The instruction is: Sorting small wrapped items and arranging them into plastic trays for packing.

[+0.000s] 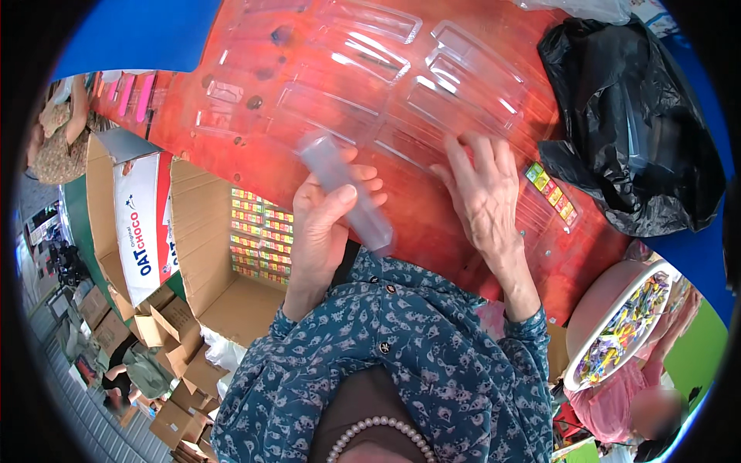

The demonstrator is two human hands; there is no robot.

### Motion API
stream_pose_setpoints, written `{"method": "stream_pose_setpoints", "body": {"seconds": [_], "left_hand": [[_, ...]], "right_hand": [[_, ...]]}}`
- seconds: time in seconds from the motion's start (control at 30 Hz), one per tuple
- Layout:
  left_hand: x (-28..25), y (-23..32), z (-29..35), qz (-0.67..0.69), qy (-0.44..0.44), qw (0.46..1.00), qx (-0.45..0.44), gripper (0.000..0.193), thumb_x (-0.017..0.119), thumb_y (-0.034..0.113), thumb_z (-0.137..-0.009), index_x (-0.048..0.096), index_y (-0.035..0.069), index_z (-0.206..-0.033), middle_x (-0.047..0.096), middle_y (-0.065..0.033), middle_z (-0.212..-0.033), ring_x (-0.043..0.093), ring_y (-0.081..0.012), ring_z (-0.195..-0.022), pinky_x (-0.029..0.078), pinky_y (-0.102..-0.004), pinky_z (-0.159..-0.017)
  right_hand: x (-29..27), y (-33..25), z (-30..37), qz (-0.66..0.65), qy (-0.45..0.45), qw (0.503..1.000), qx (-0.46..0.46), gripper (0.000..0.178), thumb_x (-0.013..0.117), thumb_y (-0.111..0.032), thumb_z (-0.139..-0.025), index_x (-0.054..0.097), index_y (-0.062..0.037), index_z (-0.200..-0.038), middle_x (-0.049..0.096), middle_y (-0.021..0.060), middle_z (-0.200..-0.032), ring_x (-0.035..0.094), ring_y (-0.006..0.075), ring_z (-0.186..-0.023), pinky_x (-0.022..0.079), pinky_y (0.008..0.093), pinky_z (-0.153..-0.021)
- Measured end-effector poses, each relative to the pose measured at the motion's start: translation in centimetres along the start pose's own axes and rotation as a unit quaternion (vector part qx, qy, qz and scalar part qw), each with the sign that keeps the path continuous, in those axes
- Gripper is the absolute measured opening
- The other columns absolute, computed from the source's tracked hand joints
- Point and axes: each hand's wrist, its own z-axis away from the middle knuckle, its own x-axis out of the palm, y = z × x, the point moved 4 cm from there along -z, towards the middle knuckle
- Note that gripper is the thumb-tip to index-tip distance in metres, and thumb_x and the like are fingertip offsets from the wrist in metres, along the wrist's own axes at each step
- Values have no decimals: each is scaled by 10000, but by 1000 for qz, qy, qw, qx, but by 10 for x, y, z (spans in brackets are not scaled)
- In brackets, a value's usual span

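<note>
My left hand [320, 224] is closed around a long, narrow, translucent plastic case [330, 168], thumb on its top face, held tilted near my chest. It may be one piece or several nested ones; I cannot tell. My right hand [488, 193] is open, fingers spread and slightly bent, with the fingertips by the near edge of a clear plastic tray [405, 150]. More clear trays [370, 58] lie in rows across the red table [255, 158]. To the right of that hand lies a strip of small coloured labels [550, 194].
A black plastic bag [633, 131] lies on the table's right side. Beyond the lower right edge sits a pale tub [610, 289] of colourful small pieces, near a person in pink [617, 401]. At left stands an open cardboard box [204, 247] with rows of coloured packs inside.
</note>
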Motion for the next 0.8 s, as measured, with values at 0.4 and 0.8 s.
{"method": "stream_pose_setpoints", "body": {"seconds": [0.4,0.8], "left_hand": [[18,-15,0,-17,-37,999,-20,529,669,70,-786,443,-26,-1255,603,-148,-1053,618,-240,-972,521,-396,-862],[21,-15,-3,-56,-33,998,-11,587,690,200,-794,438,-38,-1267,597,-156,-1063,613,-246,-976,524,-418,-870]], "right_hand": [[9,16,-1,23,1,999,24,443,694,-129,-733,560,-14,-1139,526,145,-1098,499,317,-997,436,411,-837],[27,41,-21,35,-54,997,37,558,644,-270,-813,469,22,-1254,368,193,-1372,337,356,-1287,301,591,-1014]]}}
